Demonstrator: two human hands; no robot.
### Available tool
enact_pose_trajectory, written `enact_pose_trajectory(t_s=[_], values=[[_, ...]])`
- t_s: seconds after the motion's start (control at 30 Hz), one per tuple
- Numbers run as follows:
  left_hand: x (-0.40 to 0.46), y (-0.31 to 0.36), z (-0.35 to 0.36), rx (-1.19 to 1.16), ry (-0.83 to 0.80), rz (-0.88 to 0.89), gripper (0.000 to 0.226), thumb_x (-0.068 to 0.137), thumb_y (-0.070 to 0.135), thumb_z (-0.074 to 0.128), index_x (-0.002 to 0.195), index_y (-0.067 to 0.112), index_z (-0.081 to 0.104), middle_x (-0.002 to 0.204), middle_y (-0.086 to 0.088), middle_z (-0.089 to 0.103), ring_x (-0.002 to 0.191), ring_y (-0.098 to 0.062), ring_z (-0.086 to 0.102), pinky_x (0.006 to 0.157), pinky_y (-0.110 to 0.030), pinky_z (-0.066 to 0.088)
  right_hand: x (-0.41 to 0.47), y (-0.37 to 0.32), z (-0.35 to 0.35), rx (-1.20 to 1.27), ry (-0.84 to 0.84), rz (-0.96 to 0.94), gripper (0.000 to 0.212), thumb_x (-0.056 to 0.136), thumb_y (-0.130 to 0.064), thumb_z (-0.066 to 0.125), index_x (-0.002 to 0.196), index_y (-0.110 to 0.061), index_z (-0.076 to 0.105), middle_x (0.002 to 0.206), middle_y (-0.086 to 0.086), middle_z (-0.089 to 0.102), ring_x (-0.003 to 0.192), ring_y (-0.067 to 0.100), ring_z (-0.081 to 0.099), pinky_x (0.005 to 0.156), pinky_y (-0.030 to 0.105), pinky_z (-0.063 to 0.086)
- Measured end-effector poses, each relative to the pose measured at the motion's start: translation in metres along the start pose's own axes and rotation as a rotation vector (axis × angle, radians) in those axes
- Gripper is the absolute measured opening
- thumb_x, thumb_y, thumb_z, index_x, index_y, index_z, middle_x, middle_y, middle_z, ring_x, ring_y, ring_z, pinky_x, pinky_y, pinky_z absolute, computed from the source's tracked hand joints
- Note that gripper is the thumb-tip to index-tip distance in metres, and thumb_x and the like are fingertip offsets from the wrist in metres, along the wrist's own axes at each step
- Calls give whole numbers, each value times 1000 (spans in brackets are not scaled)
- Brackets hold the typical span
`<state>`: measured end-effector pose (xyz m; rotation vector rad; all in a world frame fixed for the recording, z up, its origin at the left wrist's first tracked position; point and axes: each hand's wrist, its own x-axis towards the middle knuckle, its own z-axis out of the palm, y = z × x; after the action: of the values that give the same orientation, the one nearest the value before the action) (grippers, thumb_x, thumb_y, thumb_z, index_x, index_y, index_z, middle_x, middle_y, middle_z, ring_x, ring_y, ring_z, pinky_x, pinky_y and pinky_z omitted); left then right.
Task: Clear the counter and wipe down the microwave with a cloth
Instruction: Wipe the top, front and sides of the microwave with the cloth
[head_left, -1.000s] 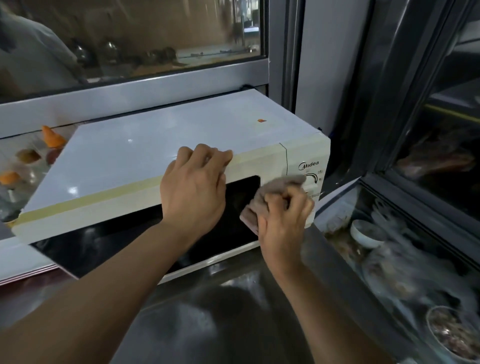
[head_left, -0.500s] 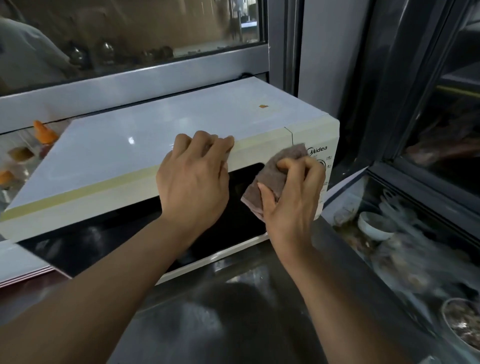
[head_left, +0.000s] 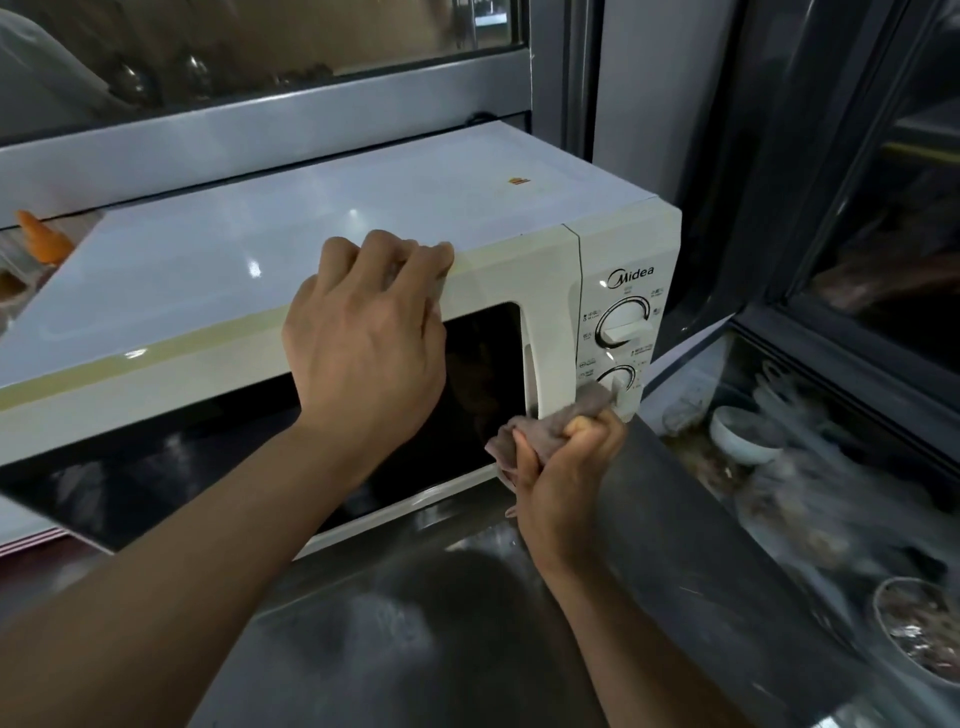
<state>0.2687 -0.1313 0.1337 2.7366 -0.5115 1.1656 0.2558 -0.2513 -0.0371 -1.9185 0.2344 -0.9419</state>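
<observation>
I'm wiping low on the microwave front.
My right hand is clenching the cloth against the lower dial; my left hand is gripping the top front edge.

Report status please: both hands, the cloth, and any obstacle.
Left hand holds microwave top front edge. Right hand grips cloth at lower control panel, by lower knob. No obstacle seen.
</observation>
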Motion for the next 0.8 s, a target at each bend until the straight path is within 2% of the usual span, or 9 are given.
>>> enact_pose_trajectory(t_s=[0.13, 0.23, 0.33, 0.43, 0.5, 0.6, 0.67, 0.8], values=[[0, -1, -1, 7, -7, -2, 33, 89, 17, 46, 118, 18, 61, 105, -4, 62, 91, -30, 50, 62, -30, 25, -4, 3, -7, -12, -70, 78, 27, 86, -17, 66, 88, -3, 44, 114, 20, 40, 104, 34, 50, 80, 47, 52], [-1, 0, -1, 11, -15, 5, 33, 89, 17, 46, 119, 19, 60, 107, -4, 62, 93, -31, 49, 63, -30, 25, 3, -12, -18, -25, -32, -56, 24, 85, -12, 67, 85, -6, 44, 112, 23, 43, 103, 37, 52, 79, 48, 52], [0, -1, 0, 15, -5, 2, 33, 89, 16, 45, 118, 18, 61, 106, -5, 62, 92, -31, 49, 63, -31, 24, 26, -38, -24, 3, 65, -198, 27, 84, -16, 68, 88, 3, 49, 109, 25, 45, 100, 35, 53, 81, 46, 53], [0, -2, 2, 28, 3, 11, 32, 89, 16, 45, 117, 17, 62, 105, -6, 62, 90, -32, 50, 62, -31, 24, 45, -54, -19, -30, 154, -247, 33, 83, -23, 70, 90, 4, 52, 110, 24, 48, 102, 30, 52, 82, 39, 53], [0, -3, 4, 38, 7, 12, 32, 89, 16, 45, 117, 17, 62, 105, -6, 62, 90, -32, 50, 63, -31, 24, 40, -50, -13, -54, 187, -259, 37, 83, -23, 71, 95, 5, 52, 111, 26, 48, 104, 34, 52, 82, 42, 53], [-1, -3, 6, 42, 6, 19, 33, 89, 17, 45, 118, 18, 61, 107, -5, 62, 92, -32, 50, 64, -31, 25, 21, -26, -5, -64, 134, -199, 39, 82, -18, 72, 103, -8, 40, 117, 30, 44, 110, 39, 51, 85, 48, 51], [0, -2, 6, 42, 8, 15, 33, 89, 17, 45, 118, 18, 61, 108, -5, 61, 92, -32, 49, 64, -31, 25, 6, -8, -5, -74, 32, -125, 38, 83, -14, 70, 102, -6, 39, 119, 28, 41, 110, 40, 50, 85, 50, 50], [1, -1, 4, 42, 7, 4, 33, 91, 17, 43, 119, 18, 60, 108, -6, 61, 92, -32, 49, 65, -31, 24, -19, 12, -11, -70, -174, 132, 19, 88, -13, 62, 95, -7, 45, 107, 1, 36, 94, 19, 50, 82, 40, 51]])
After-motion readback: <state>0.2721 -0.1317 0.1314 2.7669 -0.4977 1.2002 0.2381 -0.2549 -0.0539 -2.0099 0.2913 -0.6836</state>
